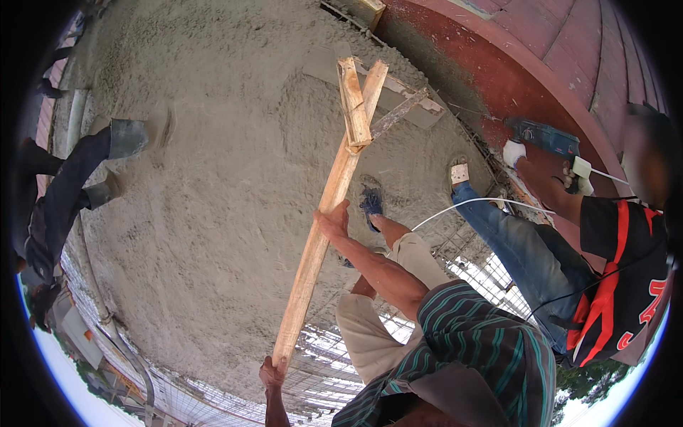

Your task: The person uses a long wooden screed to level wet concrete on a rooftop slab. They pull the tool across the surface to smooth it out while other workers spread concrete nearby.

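Note:
My right hand point(331, 220) grips a long wooden plank point(316, 260) partway along it, and my left hand point(272, 371) holds its lower end. Short wooden pieces point(353, 99) are attached at the plank's far end, over a flat board point(420, 112) lying on wet grey concrete point(199, 199). My sandaled foot point(371, 206) is on the concrete to the right of the plank, below my beige shorts and striped shirt.
On the right, a co-worker in jeans point(505, 249) holds a blue power drill point(544, 139) in gloved hands by a red curved edge point(484, 50); a white cord crosses nearby. Another person in grey boots point(128, 139) is at left by a pipe point(78, 117). Steel mesh point(484, 274) lies below.

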`<action>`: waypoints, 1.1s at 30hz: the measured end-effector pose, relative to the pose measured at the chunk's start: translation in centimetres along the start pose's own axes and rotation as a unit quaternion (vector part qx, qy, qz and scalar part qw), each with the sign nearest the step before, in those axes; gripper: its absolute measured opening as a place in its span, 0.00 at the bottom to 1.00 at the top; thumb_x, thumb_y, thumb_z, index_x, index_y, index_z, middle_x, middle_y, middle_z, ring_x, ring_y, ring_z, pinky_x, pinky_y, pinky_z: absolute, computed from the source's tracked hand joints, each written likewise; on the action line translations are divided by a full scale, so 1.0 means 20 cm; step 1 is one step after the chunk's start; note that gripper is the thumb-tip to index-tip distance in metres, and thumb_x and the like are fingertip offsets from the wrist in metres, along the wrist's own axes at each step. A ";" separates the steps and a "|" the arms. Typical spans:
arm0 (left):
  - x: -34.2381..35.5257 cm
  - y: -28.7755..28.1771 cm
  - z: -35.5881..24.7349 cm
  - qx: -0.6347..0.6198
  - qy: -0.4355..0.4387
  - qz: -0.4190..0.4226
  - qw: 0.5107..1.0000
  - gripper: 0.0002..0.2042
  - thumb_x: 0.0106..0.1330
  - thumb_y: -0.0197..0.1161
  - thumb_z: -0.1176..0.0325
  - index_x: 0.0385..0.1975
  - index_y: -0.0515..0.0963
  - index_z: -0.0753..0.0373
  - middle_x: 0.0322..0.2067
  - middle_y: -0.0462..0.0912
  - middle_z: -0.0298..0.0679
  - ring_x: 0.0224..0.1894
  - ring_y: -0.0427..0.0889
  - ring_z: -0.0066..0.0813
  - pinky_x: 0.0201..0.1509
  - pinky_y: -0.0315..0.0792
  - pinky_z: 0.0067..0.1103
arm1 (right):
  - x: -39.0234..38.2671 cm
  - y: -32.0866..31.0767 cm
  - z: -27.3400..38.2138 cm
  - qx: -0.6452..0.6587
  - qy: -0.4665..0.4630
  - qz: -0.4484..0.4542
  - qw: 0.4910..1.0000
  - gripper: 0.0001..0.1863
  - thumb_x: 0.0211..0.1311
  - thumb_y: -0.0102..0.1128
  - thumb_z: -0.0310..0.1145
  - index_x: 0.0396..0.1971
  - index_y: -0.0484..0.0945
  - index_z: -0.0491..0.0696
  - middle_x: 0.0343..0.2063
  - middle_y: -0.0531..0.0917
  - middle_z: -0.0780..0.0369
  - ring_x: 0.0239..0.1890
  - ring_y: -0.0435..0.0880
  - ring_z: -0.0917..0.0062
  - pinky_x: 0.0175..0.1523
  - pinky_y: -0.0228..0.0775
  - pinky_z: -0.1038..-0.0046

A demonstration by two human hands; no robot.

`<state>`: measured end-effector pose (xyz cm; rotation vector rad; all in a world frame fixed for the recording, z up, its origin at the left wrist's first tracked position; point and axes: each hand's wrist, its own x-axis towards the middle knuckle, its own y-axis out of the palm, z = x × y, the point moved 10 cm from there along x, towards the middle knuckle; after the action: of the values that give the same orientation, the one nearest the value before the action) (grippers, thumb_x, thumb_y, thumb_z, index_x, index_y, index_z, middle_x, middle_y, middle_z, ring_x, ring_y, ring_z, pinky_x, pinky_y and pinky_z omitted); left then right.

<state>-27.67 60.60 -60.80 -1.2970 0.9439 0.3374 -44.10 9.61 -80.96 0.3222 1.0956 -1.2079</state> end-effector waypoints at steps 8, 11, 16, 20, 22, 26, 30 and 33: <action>0.50 -0.50 -0.66 0.055 0.066 -0.050 0.995 0.34 0.57 0.61 0.32 0.24 0.75 0.66 0.22 0.82 0.57 0.29 0.83 0.61 0.31 0.74 0.45 | 0.43 -0.19 0.46 0.023 0.004 -0.075 0.997 0.39 0.53 0.74 0.35 0.56 0.57 0.36 0.49 0.76 0.42 0.52 0.82 0.54 0.59 0.76 0.56; 0.44 -0.43 -0.74 0.061 0.071 -0.065 0.993 0.33 0.59 0.60 0.32 0.24 0.77 0.65 0.23 0.82 0.57 0.28 0.84 0.59 0.32 0.76 0.45 | 0.47 -0.27 0.47 -0.003 0.011 -0.097 0.995 0.38 0.52 0.73 0.36 0.56 0.59 0.36 0.49 0.77 0.44 0.50 0.83 0.55 0.58 0.77 0.58; 0.01 0.15 -0.50 0.005 0.064 -0.030 0.997 0.34 0.57 0.60 0.30 0.29 0.78 0.64 0.23 0.83 0.55 0.27 0.85 0.57 0.32 0.77 0.45 | 0.19 -0.40 0.18 -0.024 -0.017 -0.123 0.992 0.38 0.52 0.72 0.37 0.56 0.60 0.36 0.47 0.78 0.42 0.47 0.84 0.54 0.54 0.79 0.58; -0.61 0.31 0.08 -0.021 -0.016 0.004 1.000 0.35 0.54 0.61 0.28 0.29 0.77 0.64 0.24 0.83 0.54 0.28 0.84 0.60 0.31 0.76 0.47 | -0.42 -0.28 -0.24 -0.113 -0.009 -0.097 0.989 0.45 0.47 0.74 0.38 0.58 0.56 0.33 0.47 0.78 0.40 0.53 0.81 0.50 0.61 0.72 0.60; -0.89 0.24 0.34 -0.014 -0.041 0.012 0.999 0.35 0.52 0.62 0.28 0.27 0.76 0.63 0.23 0.82 0.54 0.28 0.83 0.60 0.32 0.75 0.47 | -0.69 -0.13 -0.48 -0.123 0.051 -0.016 0.991 0.42 0.47 0.73 0.39 0.55 0.57 0.36 0.47 0.79 0.41 0.52 0.81 0.51 0.61 0.71 0.60; -1.10 0.11 0.68 0.076 -0.129 0.075 0.986 0.34 0.53 0.64 0.31 0.29 0.76 0.64 0.25 0.82 0.56 0.30 0.83 0.61 0.34 0.75 0.47 | -0.88 0.12 -0.78 -0.078 0.089 -0.008 0.993 0.41 0.45 0.73 0.36 0.54 0.58 0.37 0.46 0.79 0.41 0.51 0.82 0.53 0.57 0.73 0.59; -0.88 0.03 0.62 0.052 -0.123 0.086 0.987 0.34 0.52 0.65 0.32 0.29 0.74 0.65 0.25 0.82 0.57 0.30 0.83 0.62 0.33 0.74 0.47 | -0.64 0.23 -0.82 -0.013 0.075 0.011 0.997 0.42 0.44 0.73 0.34 0.55 0.58 0.36 0.45 0.79 0.43 0.48 0.83 0.54 0.54 0.75 0.59; -0.46 -0.13 0.29 0.059 -0.044 0.020 0.997 0.35 0.50 0.66 0.30 0.26 0.72 0.64 0.23 0.80 0.53 0.28 0.82 0.59 0.30 0.73 0.47 | -0.37 0.10 -0.54 0.012 0.044 -0.026 0.999 0.42 0.45 0.73 0.33 0.56 0.56 0.35 0.44 0.78 0.45 0.47 0.83 0.55 0.54 0.74 0.60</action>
<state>-29.13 67.83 -52.36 -1.1476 0.9029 0.3618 -47.41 22.46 -80.93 0.3712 1.1717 -1.2631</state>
